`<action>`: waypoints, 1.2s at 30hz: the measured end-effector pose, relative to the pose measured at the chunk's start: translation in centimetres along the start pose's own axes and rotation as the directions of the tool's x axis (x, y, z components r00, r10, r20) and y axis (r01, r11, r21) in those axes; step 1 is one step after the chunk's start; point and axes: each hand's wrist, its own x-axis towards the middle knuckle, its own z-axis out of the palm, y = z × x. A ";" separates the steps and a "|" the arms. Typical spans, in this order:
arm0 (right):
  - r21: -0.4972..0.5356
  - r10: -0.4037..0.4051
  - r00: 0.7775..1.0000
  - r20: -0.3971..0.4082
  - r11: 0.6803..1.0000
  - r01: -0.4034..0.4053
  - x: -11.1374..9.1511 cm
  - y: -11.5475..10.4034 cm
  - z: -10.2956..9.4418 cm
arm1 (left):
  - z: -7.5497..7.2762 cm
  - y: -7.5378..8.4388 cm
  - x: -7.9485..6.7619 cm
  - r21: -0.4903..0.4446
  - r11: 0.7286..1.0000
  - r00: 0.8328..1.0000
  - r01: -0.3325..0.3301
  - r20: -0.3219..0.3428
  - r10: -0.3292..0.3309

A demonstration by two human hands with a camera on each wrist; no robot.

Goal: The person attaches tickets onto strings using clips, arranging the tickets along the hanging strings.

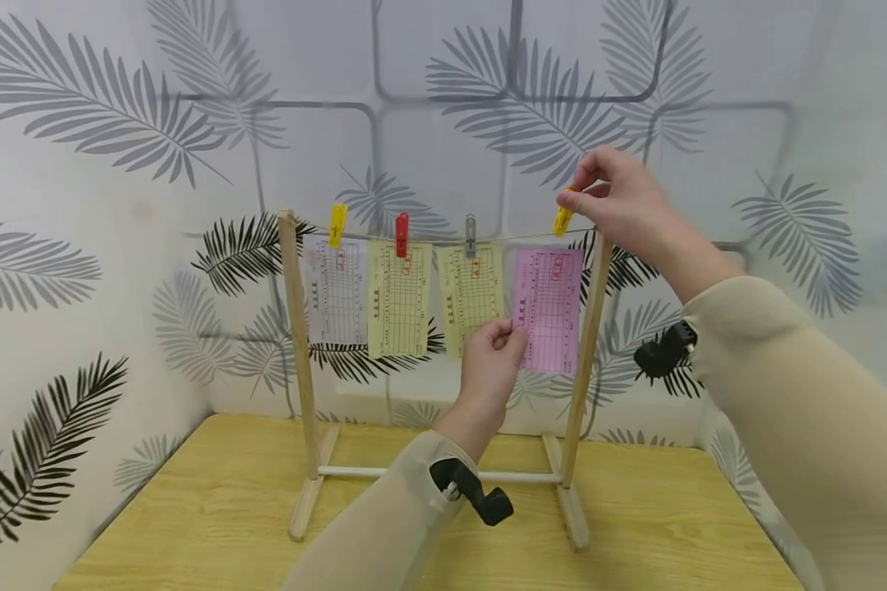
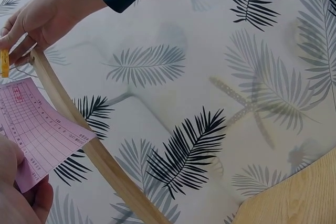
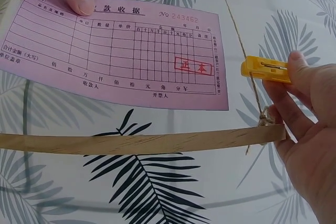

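Observation:
A pink receipt slip [image 1: 553,304] is pinched at its left edge between the thumb and fingers of my left hand [image 1: 488,361]. Its top edge hangs just below the twine [image 1: 521,238], apart from it in the right wrist view. My right hand [image 1: 624,201] pinches a yellow clothespin [image 3: 262,69] by its handle end, close to the right post. The pin's tip overlaps the twine; whether it bites on it I cannot tell. Further left, a grey clothespin [image 1: 471,235] and a red clothespin [image 1: 402,235] hold yellow slips, and another yellow clothespin [image 1: 337,225] holds a white slip [image 1: 337,295].
The twine runs between two wooden posts, the left post [image 1: 299,345] and the right post [image 1: 590,345], joined low down by a white rod [image 1: 353,472]. This frame stands on a wood-grain table [image 1: 192,509] before a leaf-patterned wall. The twine is knotted [image 3: 264,119] near the right post's top.

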 end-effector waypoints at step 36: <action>-0.001 -0.004 0.997 0.082 1.000 0.004 -0.1 0.3 0.8 | 0.3 0.1 0.5 -0.016 1.000 1.000 -0.015 0.025 0.016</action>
